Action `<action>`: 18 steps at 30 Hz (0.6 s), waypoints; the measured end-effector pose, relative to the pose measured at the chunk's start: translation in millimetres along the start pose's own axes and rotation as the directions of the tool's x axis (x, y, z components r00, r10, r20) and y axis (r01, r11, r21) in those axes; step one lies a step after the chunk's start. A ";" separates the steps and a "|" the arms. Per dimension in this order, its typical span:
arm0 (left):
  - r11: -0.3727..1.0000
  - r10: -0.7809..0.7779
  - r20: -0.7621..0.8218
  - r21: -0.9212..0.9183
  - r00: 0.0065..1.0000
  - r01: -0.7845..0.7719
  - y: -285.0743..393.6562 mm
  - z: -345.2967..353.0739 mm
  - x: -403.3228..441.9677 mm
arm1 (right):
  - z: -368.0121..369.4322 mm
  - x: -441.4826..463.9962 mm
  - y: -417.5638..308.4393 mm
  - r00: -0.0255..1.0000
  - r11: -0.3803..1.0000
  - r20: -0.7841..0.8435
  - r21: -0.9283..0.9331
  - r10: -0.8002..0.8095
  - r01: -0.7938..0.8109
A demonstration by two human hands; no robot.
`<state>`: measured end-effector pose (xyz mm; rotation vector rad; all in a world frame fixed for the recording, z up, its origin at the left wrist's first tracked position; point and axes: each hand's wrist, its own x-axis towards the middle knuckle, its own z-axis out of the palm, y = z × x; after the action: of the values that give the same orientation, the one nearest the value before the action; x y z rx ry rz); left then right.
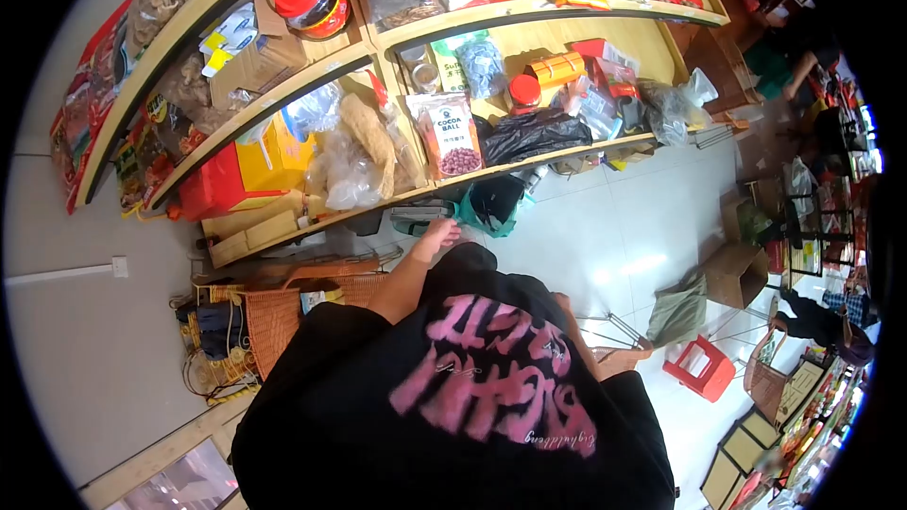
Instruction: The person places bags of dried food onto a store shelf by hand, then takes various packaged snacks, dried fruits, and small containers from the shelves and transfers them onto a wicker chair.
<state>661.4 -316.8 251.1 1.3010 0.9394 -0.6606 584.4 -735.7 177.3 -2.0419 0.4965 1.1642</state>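
Note:
My left hand (437,236) reaches forward below the shelf edge, beside a teal bag (501,219) with dark stuff in its opening. Its fingers are bent together near the bag's left side; what lies between them is too small to make out. My right hand (562,302) is mostly hidden behind my black shirt (378,387) with pink lettering, and its fingers do not show. Ahead of my left hand, a bag of cocoa balls (444,137) stands on the lower shelf. A black plastic bag (539,139) lies next to it.
Wooden shelves (548,11) with packaged foods and a red-lidded jar (312,7) curve across the front. A wicker chair (269,321) is at my left. On the tiled floor to the right are a red stool (699,368) and a cardboard box (737,276). Another person (822,321) is farther right.

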 end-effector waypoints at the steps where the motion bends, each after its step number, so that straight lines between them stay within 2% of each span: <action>1: 1.000 -0.004 0.003 -0.012 1.000 0.004 9.2 -2.7 0.7 | -2.1 13.8 1.3 1.000 0.999 -0.003 -0.035 -0.017 0.017; 3: 0.997 0.034 -0.008 0.065 0.999 -0.033 23.5 -11.5 8.7 | -6.6 48.9 5.2 0.997 0.987 -0.011 -0.140 -0.076 0.073; 4: 0.999 0.026 -0.003 0.044 1.000 -0.025 21.8 -17.1 17.2 | -10.9 72.5 11.3 0.993 0.971 -0.011 -0.211 -0.116 0.111; 5: 0.999 0.006 -0.002 -0.039 1.000 -0.006 16.7 -24.2 26.1 | -16.5 105.6 24.6 0.981 0.930 -0.001 -0.319 -0.195 0.184; 6: 0.992 -0.014 0.001 -0.122 1.000 0.014 9.3 -27.4 33.7 | -26.6 152.4 48.4 0.946 0.825 0.031 -0.480 -0.323 0.298; 7: 0.976 -0.104 0.032 -0.188 0.994 0.108 6.3 -31.4 40.7 | -36.5 188.8 66.3 0.874 0.640 0.087 -0.647 -0.478 0.415; 8: 0.972 -0.114 0.035 -0.201 0.993 0.119 1.0 -36.3 49.3 | -46.8 223.2 83.2 0.608 0.161 0.215 -0.849 -0.764 0.503; 9: 0.949 -0.164 0.057 -0.264 0.985 0.174 -4.4 -37.2 50.3 | -58.6 203.4 15.5 0.910 0.685 0.119 -0.621 -0.397 0.380; 10: 0.928 -0.197 0.075 -0.309 0.978 0.210 -1.1 -43.7 59.4 | -79.4 111.9 -119.6 0.998 0.940 -0.005 -0.335 0.064 -0.062; 11: 0.961 -0.161 0.004 -0.227 0.987 0.157 1.3 -38.7 61.6 | -88.7 132.8 -139.3 0.987 0.829 0.039 -0.539 -0.157 0.153; 12: 0.955 -0.169 0.003 -0.246 0.986 0.165 6.3 -36.3 62.4 | -99.9 156.8 -146.0 0.925 0.630 0.135 -0.696 -0.354 0.343; 13: 0.945 -0.173 0.005 -0.282 0.985 0.167 10.6 -34.1 64.7 | -99.1 143.8 -189.6 0.934 0.828 0.016 -0.456 -0.358 0.325; 14: 0.933 -0.177 0.007 -0.319 0.984 0.170 10.8 -31.6 68.0 | -88.7 126.4 -235.8 0.942 0.939 -0.100 -0.166 -0.320 0.301; 16: 0.901 -0.169 0.046 -0.398 0.984 0.174 0.0 -18.8 73.7 | -85.3 145.8 -259.0 0.947 0.926 -0.033 -0.220 -0.321 0.306; 18: 0.899 -0.145 0.016 -0.417 0.989 0.138 13.6 -22.1 87.7 | -73.0 153.0 -293.8 0.922 0.908 0.177 -0.185 -0.345 0.376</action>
<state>711.4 -284.3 181.9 0.8630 1.1256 -0.5232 891.3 -591.8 187.7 -2.0984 -0.0856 1.1587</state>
